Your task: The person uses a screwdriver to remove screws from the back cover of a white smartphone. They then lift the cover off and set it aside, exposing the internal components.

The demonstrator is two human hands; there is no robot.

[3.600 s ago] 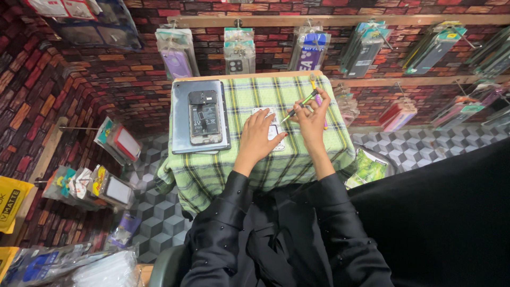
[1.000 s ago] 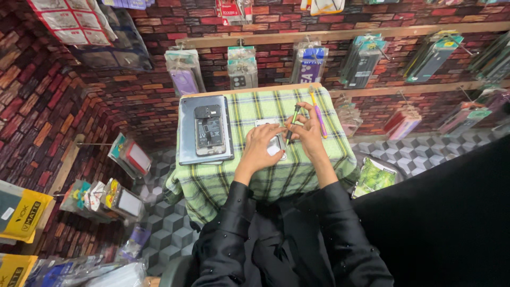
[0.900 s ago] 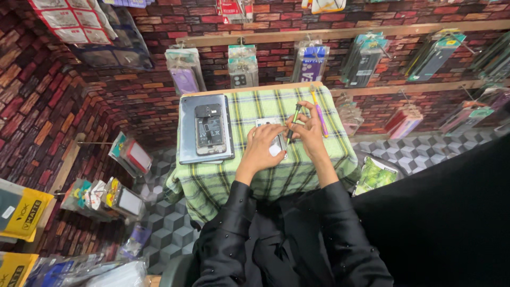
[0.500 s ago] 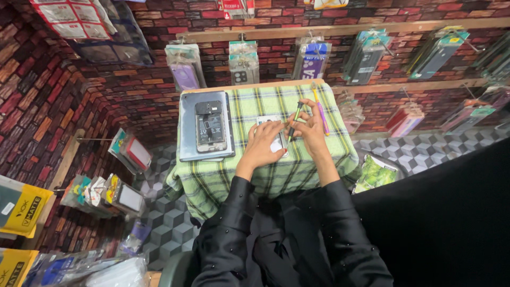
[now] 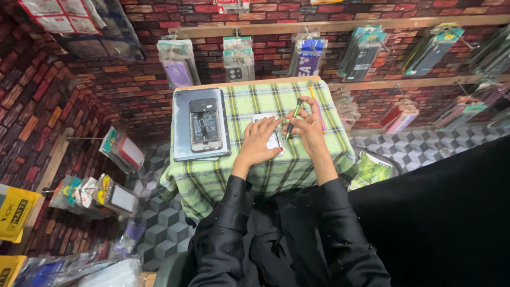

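The left hand (image 5: 258, 142) lies flat on a small white phone part (image 5: 271, 135) on the green checked tablecloth (image 5: 297, 170), pinning it so it cannot slide. The right hand (image 5: 308, 127) grips a green-handled screwdriver (image 5: 292, 117) like a pen, tip angled onto the part, while an opened phone (image 5: 205, 124) rests apart on a grey mat (image 5: 180, 133)

Green plaid cloth (image 5: 297, 175) covers the small counter, with a grey mat (image 5: 183, 125) on its left side carrying an opened phone (image 5: 205, 125). Packaged phone cases (image 5: 238, 57) hang along the brick-pattern wall (image 5: 95, 90), and a green packet (image 5: 372, 171) sits low beside the counter.
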